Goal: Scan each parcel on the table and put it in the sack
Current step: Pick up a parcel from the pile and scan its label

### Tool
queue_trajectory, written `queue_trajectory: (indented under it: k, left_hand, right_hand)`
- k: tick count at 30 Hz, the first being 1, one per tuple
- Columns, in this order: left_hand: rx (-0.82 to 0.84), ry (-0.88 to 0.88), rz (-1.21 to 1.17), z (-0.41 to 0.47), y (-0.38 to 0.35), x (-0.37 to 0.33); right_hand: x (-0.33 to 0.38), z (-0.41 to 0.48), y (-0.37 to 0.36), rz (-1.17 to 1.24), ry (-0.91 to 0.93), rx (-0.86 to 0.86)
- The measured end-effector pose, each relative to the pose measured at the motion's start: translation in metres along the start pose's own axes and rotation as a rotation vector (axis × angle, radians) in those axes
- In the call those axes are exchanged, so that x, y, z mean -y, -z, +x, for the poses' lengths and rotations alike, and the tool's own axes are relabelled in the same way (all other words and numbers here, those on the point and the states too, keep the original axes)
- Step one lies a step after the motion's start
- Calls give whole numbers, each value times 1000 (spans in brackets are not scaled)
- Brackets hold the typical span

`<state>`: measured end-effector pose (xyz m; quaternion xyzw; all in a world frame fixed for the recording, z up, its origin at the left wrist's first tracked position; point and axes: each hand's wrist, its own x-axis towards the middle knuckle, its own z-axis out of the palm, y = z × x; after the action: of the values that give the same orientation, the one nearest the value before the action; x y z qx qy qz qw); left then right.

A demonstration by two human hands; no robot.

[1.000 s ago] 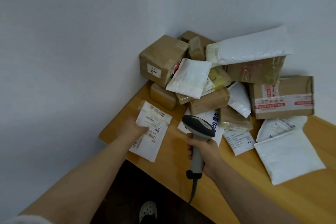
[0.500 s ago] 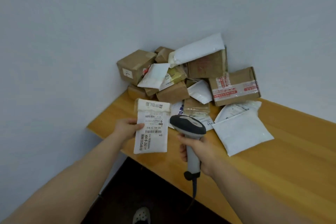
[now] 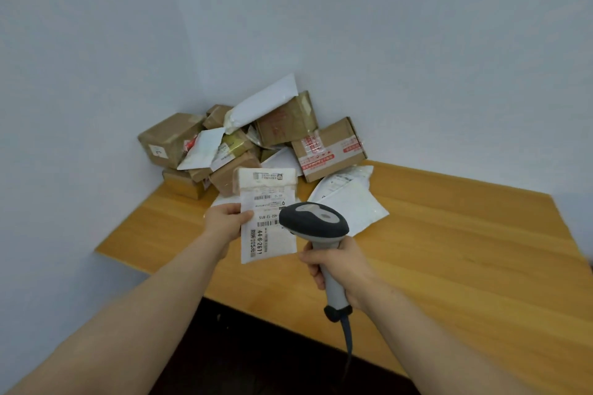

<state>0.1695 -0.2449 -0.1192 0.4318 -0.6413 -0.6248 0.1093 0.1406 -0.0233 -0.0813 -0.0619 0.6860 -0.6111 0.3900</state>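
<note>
My left hand (image 3: 226, 222) pinches the left edge of a small white parcel (image 3: 269, 199), held upright above the wooden table (image 3: 449, 250) with its barcode label facing me. My right hand (image 3: 337, 269) grips the grey handle of a barcode scanner (image 3: 313, 224), whose dark head sits right in front of the parcel's label and covers its right side. A heap of brown boxes and white mailers (image 3: 256, 141) fills the table's far corner. No sack is in view.
Two white walls meet behind the heap. A flat white mailer (image 3: 349, 202) lies on the table beside the heap. The scanner's cable (image 3: 348, 340) hangs over the table's near edge above a dark floor (image 3: 256, 359).
My left hand has lifted the white parcel off the table and turned it upright toward me. The scanner has come in close to its label. My view has pulled back from the heap.
</note>
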Motion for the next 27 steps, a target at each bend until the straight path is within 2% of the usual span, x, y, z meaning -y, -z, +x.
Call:
queue_trajectory:
  k: [8,27]
  left_hand:
    - [91,-44,31,-3,-27,-19]
    - [242,-98,75,14,-54,-30]
  right_hand:
    - [9,-15,12,13,73,-118]
    - [9,-19,8,135,33,-316]
